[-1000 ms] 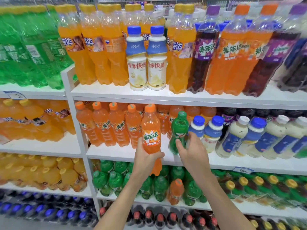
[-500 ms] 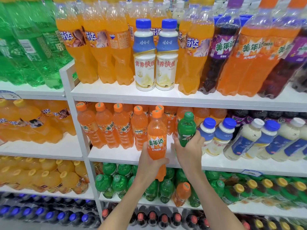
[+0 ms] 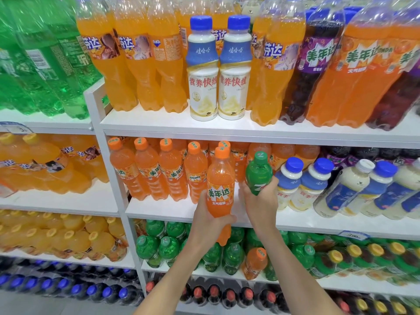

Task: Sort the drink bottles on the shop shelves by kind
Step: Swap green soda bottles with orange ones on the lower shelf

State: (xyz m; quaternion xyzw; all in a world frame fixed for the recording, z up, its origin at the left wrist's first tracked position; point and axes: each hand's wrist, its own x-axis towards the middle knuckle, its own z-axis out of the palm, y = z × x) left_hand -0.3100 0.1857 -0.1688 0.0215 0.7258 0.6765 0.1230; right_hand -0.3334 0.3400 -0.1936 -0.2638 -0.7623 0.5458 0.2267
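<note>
Left hand (image 3: 210,220) grips an orange bottle (image 3: 220,192) before the middle shelf (image 3: 159,208); right hand (image 3: 261,201) grips a green bottle (image 3: 258,173) beside it. Recommend seating orange upright among the orange row (image 3: 159,171), label forward, and moving green down.

You stand in a shop's drinks aisle: white shelves (image 3: 250,130) carry packed rows of soft-drink bottles (image 3: 145,171), with price tags (image 3: 353,235) on the edges.
</note>
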